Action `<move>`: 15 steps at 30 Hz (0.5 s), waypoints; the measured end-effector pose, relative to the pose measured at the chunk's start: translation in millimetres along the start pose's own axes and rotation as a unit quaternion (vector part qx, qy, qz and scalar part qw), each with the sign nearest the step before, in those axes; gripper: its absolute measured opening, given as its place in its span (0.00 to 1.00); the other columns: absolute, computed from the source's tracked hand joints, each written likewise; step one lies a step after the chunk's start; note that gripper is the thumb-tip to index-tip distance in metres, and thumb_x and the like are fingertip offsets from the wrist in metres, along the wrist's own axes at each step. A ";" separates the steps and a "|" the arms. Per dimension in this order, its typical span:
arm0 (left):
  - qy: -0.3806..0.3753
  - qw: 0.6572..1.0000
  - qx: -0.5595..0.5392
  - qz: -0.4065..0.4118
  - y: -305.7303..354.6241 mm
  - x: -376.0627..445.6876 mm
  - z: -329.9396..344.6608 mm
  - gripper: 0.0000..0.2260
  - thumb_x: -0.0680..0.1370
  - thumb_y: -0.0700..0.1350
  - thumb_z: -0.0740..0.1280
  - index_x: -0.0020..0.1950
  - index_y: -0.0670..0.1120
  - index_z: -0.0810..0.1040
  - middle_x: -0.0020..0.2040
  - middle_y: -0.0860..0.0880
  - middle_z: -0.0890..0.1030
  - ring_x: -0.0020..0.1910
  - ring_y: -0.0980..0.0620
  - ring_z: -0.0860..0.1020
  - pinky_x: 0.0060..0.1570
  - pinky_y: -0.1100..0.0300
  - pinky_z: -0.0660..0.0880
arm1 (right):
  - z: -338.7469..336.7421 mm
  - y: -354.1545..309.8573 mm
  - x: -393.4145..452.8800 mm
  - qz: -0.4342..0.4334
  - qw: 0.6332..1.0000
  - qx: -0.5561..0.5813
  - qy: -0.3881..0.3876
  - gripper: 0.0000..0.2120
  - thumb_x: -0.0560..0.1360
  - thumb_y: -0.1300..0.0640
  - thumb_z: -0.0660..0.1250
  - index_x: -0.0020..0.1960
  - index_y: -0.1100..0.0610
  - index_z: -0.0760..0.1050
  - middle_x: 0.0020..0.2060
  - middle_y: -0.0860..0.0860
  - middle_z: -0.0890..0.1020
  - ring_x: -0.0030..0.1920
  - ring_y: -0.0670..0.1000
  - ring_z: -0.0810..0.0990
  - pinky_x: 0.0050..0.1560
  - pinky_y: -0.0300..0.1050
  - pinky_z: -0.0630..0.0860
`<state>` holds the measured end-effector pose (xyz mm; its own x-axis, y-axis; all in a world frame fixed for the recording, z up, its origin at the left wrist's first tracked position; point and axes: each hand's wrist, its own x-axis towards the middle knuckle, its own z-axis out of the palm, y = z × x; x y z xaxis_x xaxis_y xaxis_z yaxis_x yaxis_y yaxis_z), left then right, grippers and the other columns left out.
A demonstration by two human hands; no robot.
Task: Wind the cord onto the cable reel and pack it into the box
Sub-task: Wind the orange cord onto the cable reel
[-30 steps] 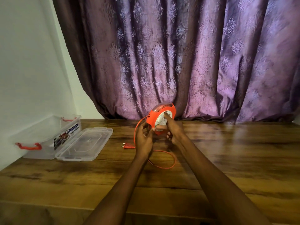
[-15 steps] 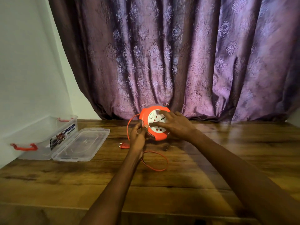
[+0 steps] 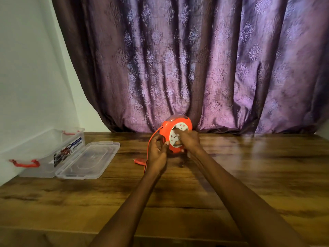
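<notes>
Between both hands, above table (image 3: 249,175): cable reel (image 3: 167,129) held upright. Right hand (image 3: 188,139) gripped white socket face; left hand (image 3: 157,154) curled round cord (image 3: 149,145). Open box (image 3: 44,154) well left.

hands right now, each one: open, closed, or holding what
Left hand: fingers curled round the cord beside the reel.
Right hand: fingers curled on the reel's white face, gripping it.

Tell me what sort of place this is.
Probably a room in a home, though that's a guess: a heavy patterned purple curtain hangs to a glossy wooden table beside a plain white wall. A clear plastic storage box sits open on the table.
</notes>
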<state>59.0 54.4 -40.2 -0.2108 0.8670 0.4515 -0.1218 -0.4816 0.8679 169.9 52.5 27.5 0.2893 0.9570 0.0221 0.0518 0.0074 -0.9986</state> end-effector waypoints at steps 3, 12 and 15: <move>0.010 1.000 0.020 0.006 -3.1 1.0 -1.6 0.15 0.77 0.29 0.66 0.64 0.34 0.72 0.61 0.35 0.78 0.59 0.40 0.78 0.66 0.41 0.72 | 6.1 10.8 0.4 0.090 0.989 0.119 0.008 0.17 0.72 0.46 0.73 0.45 0.60 0.76 0.32 0.59 0.83 0.16 0.47 0.73 0.19 0.32 0.63; 0.051 0.992 -0.098 -0.055 1.9 9.7 -15.4 0.08 0.79 0.33 0.65 0.54 0.45 0.75 0.47 0.43 0.77 0.44 0.46 0.76 0.35 0.57 0.79 | -21.8 13.8 1.2 -0.243 0.894 -0.366 0.090 0.12 0.74 0.41 0.67 0.52 0.47 0.78 0.48 0.50 0.84 0.49 0.57 0.82 0.46 0.49 0.76; 0.043 0.985 -0.136 -0.095 2.3 14.1 -20.3 0.11 0.80 0.37 0.66 0.63 0.41 0.75 0.54 0.41 0.80 0.50 0.45 0.77 0.39 0.56 0.80 | -33.8 9.0 7.4 -0.479 0.714 -0.511 -0.018 0.18 0.75 0.56 0.68 0.64 0.47 0.75 0.63 0.52 0.74 0.59 0.59 0.77 0.46 0.51 0.77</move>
<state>36.1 62.9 -36.0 -0.2394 0.9363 0.2570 -0.4206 -0.3386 0.8417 204.8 49.8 20.3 -0.3698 0.6615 0.6524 0.8848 0.4650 0.0300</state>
